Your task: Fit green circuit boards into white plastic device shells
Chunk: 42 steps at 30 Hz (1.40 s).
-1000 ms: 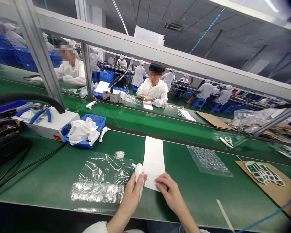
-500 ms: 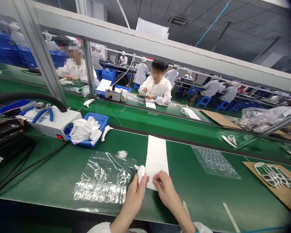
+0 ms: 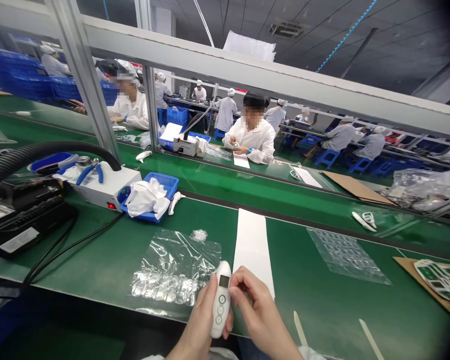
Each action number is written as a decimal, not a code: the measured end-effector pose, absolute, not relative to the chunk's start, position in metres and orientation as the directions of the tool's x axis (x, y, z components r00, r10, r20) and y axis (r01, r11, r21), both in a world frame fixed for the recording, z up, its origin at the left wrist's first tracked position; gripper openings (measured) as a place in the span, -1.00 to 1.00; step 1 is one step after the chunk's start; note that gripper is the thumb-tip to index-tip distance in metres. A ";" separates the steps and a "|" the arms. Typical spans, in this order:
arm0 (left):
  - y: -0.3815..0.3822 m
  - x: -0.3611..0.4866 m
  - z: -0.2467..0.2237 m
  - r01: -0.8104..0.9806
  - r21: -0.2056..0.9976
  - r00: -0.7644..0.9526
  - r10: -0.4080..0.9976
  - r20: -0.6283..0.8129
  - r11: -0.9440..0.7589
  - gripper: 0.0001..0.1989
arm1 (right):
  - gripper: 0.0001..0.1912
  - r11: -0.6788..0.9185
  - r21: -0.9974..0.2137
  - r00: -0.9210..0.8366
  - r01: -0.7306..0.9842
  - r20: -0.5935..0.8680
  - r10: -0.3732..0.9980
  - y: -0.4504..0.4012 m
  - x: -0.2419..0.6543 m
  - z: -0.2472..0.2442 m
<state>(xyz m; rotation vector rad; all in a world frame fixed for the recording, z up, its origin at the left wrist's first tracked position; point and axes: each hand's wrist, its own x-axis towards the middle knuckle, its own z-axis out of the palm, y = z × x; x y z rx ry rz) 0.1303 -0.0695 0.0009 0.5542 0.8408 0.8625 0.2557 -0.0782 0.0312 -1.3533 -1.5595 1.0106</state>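
While the left hand (image 3: 200, 315) is holding the white handheld device (image 3: 221, 301) at the near edge of the bench (image 3: 298, 285), its fingers are wrapping the casing, with the thumb lying along one flank and fingertips showing at the other. The right hand (image 3: 255, 302) is holding thumb and forefinger close together right beside the screen (image 3: 224, 282); whether they are touching the device or pinching something small, I cannot tell. The shell is probably weighing little and feeling stiff, its smooth curves likely making it slippery, and the screen is seeming the part most easily scratched. A grip around the sides of the body, below the screen, is looking safest. The device is standing nearly upright in view, its face showing a dark rectangular screen above three round buttons (image 3: 220, 310) in a column down a rounded white body.
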 end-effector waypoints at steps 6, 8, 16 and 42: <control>-0.072 0.114 0.000 -0.428 0.719 0.327 0.835 -0.442 0.548 -0.48 | -0.79 0.174 -0.882 -0.164 0.437 0.111 0.980 -0.065 0.235 0.021; -0.072 0.111 0.000 -0.420 0.719 0.326 0.831 -0.451 0.554 -0.47 | -0.79 0.166 -0.882 -0.170 0.441 0.100 0.980 -0.064 0.233 0.020; -0.073 0.108 -0.002 -0.382 0.720 0.333 0.813 -0.477 0.579 -0.38 | -0.80 0.149 -0.887 -0.164 0.438 0.084 0.983 -0.062 0.231 0.017; -0.075 0.102 -0.021 -0.170 0.919 0.278 0.912 -0.303 0.357 -0.50 | -0.74 -0.128 -0.992 -0.174 -0.010 -0.124 0.977 -0.061 0.223 0.002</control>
